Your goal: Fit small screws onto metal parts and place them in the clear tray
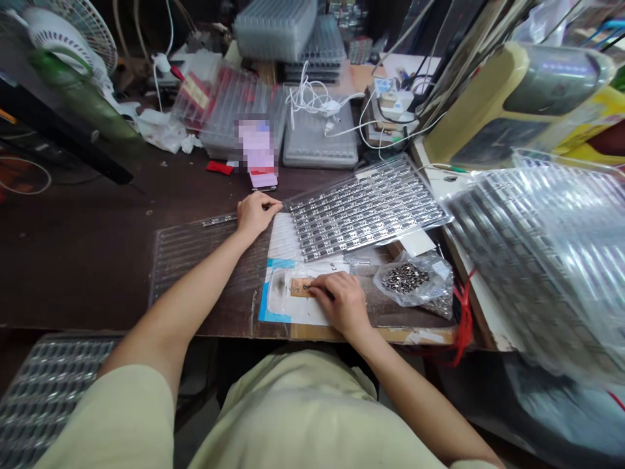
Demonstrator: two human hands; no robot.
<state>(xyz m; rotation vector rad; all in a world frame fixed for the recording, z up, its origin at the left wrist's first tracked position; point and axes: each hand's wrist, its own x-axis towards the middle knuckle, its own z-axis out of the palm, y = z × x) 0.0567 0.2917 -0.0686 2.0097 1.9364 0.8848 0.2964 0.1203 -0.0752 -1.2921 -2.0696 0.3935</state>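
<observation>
My left hand (255, 215) is closed in a pinch beside the left corner of a clear tray of metal connectors (368, 210). What its fingertips hold, if anything, is too small to make out. Under its wrist lies an emptier clear ribbed tray (188, 260), with a short row of connectors (219, 220) at its upper edge. My right hand (344, 301) pinches at a small brown block (299, 287) on a blue-and-white sheet (272, 317); a tiny dark piece shows at its fingertips. To its right, an open plastic bag (405, 279) holds many small metal parts.
Stacked clear trays (541, 260) lean at the right, near a yellowish machine (517, 104). White cables (312, 98) and a phone (261, 153) lie toward the back. A fan (68, 39) stands at the back left. Red string (463, 326) hangs over the front edge.
</observation>
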